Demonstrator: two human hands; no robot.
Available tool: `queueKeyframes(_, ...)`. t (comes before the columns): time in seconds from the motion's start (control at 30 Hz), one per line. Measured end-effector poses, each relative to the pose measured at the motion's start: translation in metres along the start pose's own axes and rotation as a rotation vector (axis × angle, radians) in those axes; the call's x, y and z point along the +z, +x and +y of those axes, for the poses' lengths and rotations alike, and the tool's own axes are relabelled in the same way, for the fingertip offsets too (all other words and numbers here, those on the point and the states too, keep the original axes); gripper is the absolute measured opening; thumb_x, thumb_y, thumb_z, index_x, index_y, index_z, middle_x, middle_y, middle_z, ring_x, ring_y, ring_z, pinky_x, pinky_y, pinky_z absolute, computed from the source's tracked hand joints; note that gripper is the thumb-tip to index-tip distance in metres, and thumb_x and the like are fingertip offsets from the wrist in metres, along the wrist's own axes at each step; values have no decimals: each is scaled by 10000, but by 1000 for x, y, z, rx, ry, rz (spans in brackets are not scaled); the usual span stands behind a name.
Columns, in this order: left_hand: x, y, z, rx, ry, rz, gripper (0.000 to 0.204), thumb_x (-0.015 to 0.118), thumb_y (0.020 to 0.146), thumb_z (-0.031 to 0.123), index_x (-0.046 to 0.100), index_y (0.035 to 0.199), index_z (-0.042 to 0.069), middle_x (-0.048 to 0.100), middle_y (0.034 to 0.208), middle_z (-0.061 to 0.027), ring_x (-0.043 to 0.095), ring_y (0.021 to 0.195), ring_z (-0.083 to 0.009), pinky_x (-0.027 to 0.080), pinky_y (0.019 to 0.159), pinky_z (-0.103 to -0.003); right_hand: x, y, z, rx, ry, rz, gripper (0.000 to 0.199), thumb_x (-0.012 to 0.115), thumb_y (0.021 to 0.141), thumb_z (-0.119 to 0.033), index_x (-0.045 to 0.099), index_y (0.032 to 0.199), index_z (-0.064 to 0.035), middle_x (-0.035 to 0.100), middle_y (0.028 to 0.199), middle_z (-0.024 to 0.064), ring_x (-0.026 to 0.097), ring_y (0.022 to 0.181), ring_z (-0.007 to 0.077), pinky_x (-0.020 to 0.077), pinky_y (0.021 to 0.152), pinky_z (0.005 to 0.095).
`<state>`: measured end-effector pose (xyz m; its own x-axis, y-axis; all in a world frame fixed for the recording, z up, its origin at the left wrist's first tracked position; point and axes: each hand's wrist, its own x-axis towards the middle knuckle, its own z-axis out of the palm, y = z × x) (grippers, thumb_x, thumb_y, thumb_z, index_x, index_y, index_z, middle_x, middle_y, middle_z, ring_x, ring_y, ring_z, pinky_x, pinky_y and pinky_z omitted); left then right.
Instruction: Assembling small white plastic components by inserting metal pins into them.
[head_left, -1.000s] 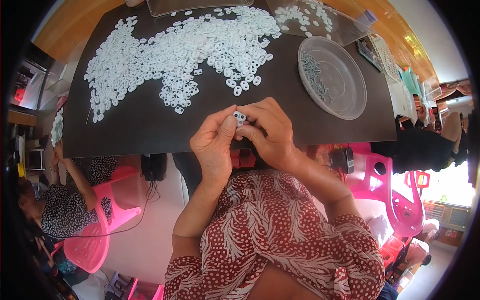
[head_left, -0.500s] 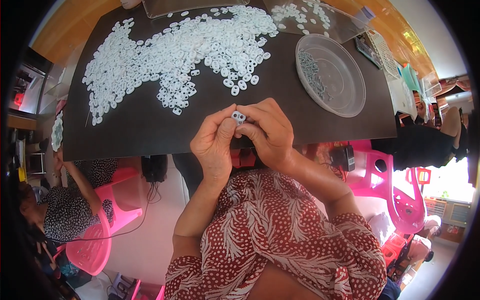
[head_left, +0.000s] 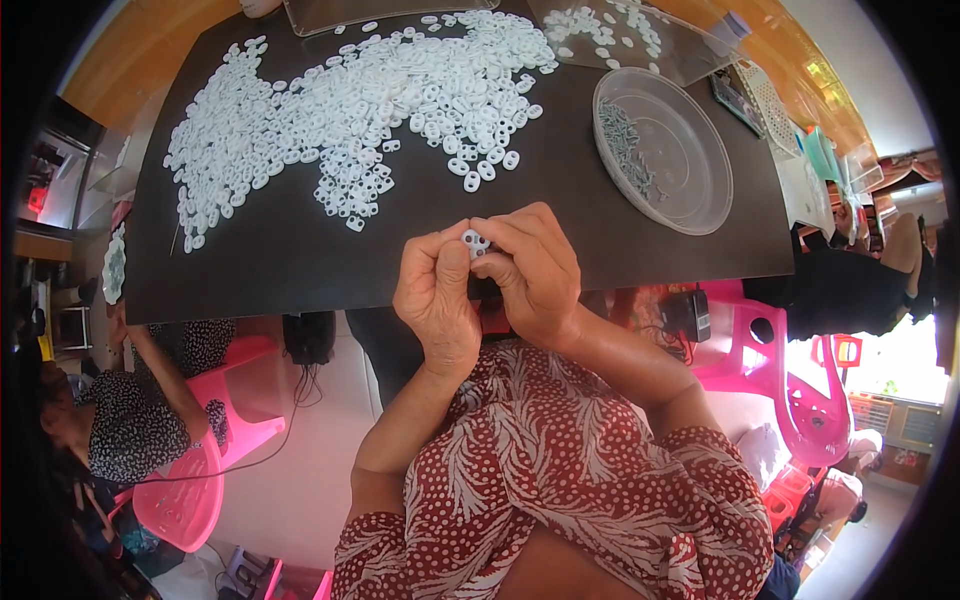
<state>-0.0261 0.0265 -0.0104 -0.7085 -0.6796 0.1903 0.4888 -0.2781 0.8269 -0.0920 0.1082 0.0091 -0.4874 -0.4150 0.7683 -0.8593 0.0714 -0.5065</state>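
Both hands meet at the near edge of the dark table, fingers closed around one small white plastic piece with holes (head_left: 476, 241). My left hand (head_left: 436, 290) pinches it from the left, the thumb laid along its side. From the right, my right hand (head_left: 535, 270) grips the same piece between thumb and curled fingers. The fingers cover part of it. Beyond the hands spreads a large pile of similar white pieces (head_left: 370, 100), oval with two holes. A round clear plastic tray (head_left: 690, 165) with small grey screws (head_left: 622, 142) lies to the right.
The dark table (head_left: 270, 265) ends just under my hands. At its far right are a clear sheet with loose white pieces (head_left: 585, 30) and a phone-like device (head_left: 735, 105). Another person (head_left: 140, 420) sits at left on a pink chair (head_left: 185, 495); another pink chair (head_left: 810, 420) stands at right.
Both hands have come slightly nearer to me with the white piece between them. The left hand has shifted a little to the right. The pile and tray look the same.
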Motion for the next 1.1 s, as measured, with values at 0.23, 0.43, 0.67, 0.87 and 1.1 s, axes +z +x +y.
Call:
queueKeyframes(0.23, 3, -2, 2, -2, -15, 29, 184, 559, 947, 150, 590, 1017, -18, 574, 900, -9, 500, 771, -44, 441, 695, -185, 3, -1, 0, -17, -6, 15, 330, 663, 678, 42, 602, 1002, 42, 604, 890, 125, 538, 732, 265, 461, 616, 336)
queueKeyframes(0.43, 2, -4, -3, 21, -17, 21, 173, 547, 953, 162, 569, 980, -7, 570, 891, -20, 507, 791, -67, 435, 722, -214, 5, -2, 0, -39, -21, 24, 358, 662, 666, 60, 590, 1016, 36, 602, 891, 125, 535, 728, 268, 461, 613, 336)
queueKeyframes(0.67, 3, -2, -1, 11, 36, 36, 169, 543, 955, 158, 572, 983, -6, 575, 892, -23, 510, 794, -67, 438, 719, -214, 5, -2, 1, -16, -20, 11, 327, 661, 704, 38, 603, 1027, 45, 613, 897, 130, 547, 738, 259, 464, 618, 318)
queueKeyframes(0.87, 7, 1, 11, -32, 1, 64, 168, 542, 954, 125, 577, 1018, -26, 594, 873, -23, 521, 736, -48, 449, 669, -178, 0, 0, -6, 82, 36, -31, 336, 673, 684, 30, 608, 1014, 35, 615, 891, 115, 548, 737, 252, 465, 637, 331)
queueKeyframes(1.1, 2, 3, 14, -70, -12, -1, 220, 558, 940, 119, 594, 1073, -52, 610, 914, -49, 541, 774, -85, 447, 695, -209, 0, 1, -2, 76, 36, -13, 291, 669, 702, 28, 609, 986, 27, 625, 861, 103, 551, 720, 235, 459, 633, 319)
